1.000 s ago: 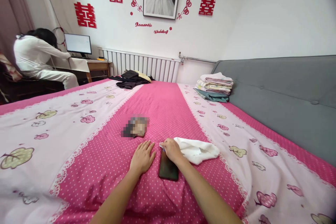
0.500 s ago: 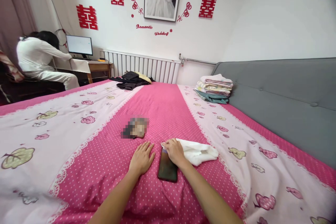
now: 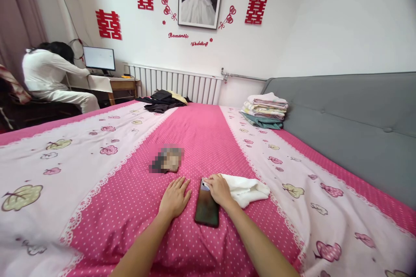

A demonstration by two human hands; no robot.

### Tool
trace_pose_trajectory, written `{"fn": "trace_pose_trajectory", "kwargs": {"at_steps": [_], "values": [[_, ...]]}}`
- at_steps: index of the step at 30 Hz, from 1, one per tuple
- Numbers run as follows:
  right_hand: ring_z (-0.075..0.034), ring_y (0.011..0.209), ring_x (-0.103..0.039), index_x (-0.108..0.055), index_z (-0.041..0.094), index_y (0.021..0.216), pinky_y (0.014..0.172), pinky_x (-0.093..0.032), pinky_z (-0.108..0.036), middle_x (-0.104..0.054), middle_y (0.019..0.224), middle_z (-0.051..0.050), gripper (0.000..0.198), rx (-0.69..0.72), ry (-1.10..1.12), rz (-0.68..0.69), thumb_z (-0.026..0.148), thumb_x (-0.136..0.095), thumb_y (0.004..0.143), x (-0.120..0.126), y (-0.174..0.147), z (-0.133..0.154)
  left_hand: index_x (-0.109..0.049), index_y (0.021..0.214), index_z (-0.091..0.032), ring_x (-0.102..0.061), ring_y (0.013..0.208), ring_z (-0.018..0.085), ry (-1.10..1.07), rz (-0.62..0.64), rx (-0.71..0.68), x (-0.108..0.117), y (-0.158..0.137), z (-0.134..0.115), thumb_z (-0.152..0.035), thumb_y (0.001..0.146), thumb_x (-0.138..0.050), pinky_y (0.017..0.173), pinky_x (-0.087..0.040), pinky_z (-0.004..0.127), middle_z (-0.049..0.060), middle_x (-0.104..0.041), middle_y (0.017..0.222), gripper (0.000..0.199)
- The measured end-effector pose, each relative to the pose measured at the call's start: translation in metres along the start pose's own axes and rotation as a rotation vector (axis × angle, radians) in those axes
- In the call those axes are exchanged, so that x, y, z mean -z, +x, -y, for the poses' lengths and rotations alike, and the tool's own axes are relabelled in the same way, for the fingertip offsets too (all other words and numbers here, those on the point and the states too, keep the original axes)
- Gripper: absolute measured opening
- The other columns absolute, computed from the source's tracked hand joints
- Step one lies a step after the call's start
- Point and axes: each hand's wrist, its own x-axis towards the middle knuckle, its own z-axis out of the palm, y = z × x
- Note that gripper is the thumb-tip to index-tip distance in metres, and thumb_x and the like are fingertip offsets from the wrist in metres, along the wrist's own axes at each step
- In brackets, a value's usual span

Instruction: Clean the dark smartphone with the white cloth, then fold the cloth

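A dark smartphone lies flat on the pink dotted bedspread, its top end toward the far side. My right hand is closed on a white cloth, pressing a bunched part of it against the phone's upper end. The rest of the cloth trails over the bed to the right. To the left of the phone, my left hand rests palm down on the bedspread, fingers stretched out and holding nothing. Just beyond it lies a small blurred-out item whose kind I cannot make out.
Folded cloths are stacked by the grey headboard. Dark clothes lie at the bed's far edge, before a radiator. At left, a person in white leans over a desk with a monitor.
My right hand has shifted very slightly on the phone's top end with the cloth, showing more of the corner. My left hand stays in place.
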Motion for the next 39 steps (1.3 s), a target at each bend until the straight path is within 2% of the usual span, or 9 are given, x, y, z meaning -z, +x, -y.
{"fn": "trace_pose_trajectory", "kwargs": {"at_steps": [7,17,26,39], "values": [[-0.016,0.092,-0.052,-0.064,0.03,0.111,0.081,-0.034,-0.024,-0.064,0.096,-0.003,0.029,0.0,0.023,0.011,0.029,-0.044,0.091,0.0,-0.001,-0.001,-0.049,0.128,-0.02,-0.042,0.125,0.023,-0.003,-0.014,0.004,-0.003,-0.001,0.001,-0.04,0.089,-0.037,0.105,-0.029,0.041,0.008,-0.05,0.133,0.045],[-0.016,0.097,-0.049,-0.061,0.029,0.116,0.086,-0.033,-0.024,-0.062,0.105,-0.003,0.031,0.068,0.011,0.022,0.03,-0.04,0.092,0.012,-0.01,-0.004,-0.048,0.128,-0.02,-0.042,0.125,0.023,-0.009,-0.014,0.001,-0.003,-0.001,0.002,-0.04,0.09,-0.036,0.105,-0.029,0.041,0.009,-0.05,0.134,0.046],[-0.018,0.096,-0.049,-0.061,0.025,0.116,0.085,-0.033,-0.026,-0.061,0.102,-0.006,0.032,-0.002,-0.036,-0.006,0.027,-0.039,0.092,0.003,-0.007,-0.007,-0.048,0.129,-0.02,-0.042,0.125,0.023,-0.01,-0.013,0.009,-0.004,-0.001,0.002,-0.04,0.09,-0.037,0.105,-0.029,0.041,0.008,-0.05,0.133,0.045],[-0.022,0.097,-0.049,-0.059,0.02,0.119,0.082,-0.034,-0.029,-0.059,0.1,-0.01,0.035,-0.099,-0.08,-0.032,0.025,-0.038,0.092,0.003,-0.016,-0.001,-0.047,0.13,-0.02,-0.042,0.125,0.022,0.01,0.001,-0.002,-0.003,-0.001,0.002,-0.04,0.09,-0.035,0.106,-0.029,0.04,0.008,-0.05,0.134,0.046]]}}
